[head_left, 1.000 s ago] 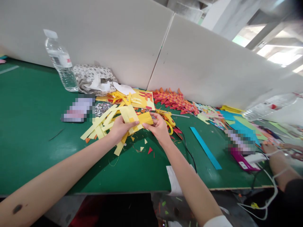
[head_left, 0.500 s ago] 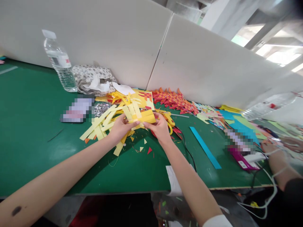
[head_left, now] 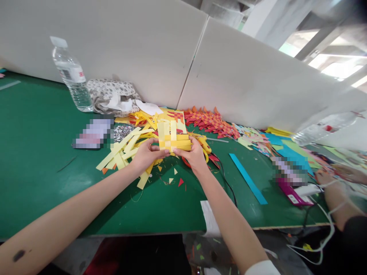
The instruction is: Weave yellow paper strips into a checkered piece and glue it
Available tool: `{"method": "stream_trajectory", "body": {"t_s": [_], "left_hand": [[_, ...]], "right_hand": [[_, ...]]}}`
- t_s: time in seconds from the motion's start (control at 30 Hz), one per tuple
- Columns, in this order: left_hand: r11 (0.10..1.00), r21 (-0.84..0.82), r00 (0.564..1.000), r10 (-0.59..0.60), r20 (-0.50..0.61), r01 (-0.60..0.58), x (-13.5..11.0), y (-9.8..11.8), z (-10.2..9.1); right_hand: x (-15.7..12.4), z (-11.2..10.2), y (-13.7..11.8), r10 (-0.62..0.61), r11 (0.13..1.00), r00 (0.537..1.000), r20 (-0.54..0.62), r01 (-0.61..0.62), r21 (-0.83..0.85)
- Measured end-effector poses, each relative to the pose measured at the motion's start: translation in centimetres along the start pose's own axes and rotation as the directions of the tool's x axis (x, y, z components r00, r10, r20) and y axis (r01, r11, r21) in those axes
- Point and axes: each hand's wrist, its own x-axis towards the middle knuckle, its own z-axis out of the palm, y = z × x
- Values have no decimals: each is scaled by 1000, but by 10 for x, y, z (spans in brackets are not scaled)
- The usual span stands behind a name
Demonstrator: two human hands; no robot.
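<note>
Both my hands hold a small woven piece of yellow paper strips (head_left: 173, 139) just above the green table (head_left: 43, 152). My left hand (head_left: 147, 154) pinches its lower left edge with thumb and fingers closed. My right hand (head_left: 193, 154) grips its lower right corner, fingers closed too. Pale strips stand upright out of the weave and darker yellow strips run across it. A heap of loose pale yellow strips (head_left: 123, 151) lies on the table right beside my left hand.
A water bottle (head_left: 71, 76) and crumpled patterned cloth (head_left: 111, 95) stand at the back left. Red and orange woven paper shapes (head_left: 212, 120) line the white partition. Yellow scissors (head_left: 205, 147), a blue strip (head_left: 248, 177), another person's hand (head_left: 335, 181) and cables lie to the right.
I have turned the woven piece from tilted to upright and lifted it slightly; the pale strips now point up. Both hands keep hold of it.
</note>
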Motion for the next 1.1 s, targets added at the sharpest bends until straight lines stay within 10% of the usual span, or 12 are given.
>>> {"method": "stream_trajectory", "body": {"t_s": [0.73,1.1], "left_hand": [[999,-17,998,38,41,-38,-1,-2,1],[999,-9,991,35,-130,-36,3,-1,-6]], "right_hand": [[-4,1,-3,-42,997,997,57,46,-61],[-4,-5,-1,-40,980,981,190,76,-185]]}}
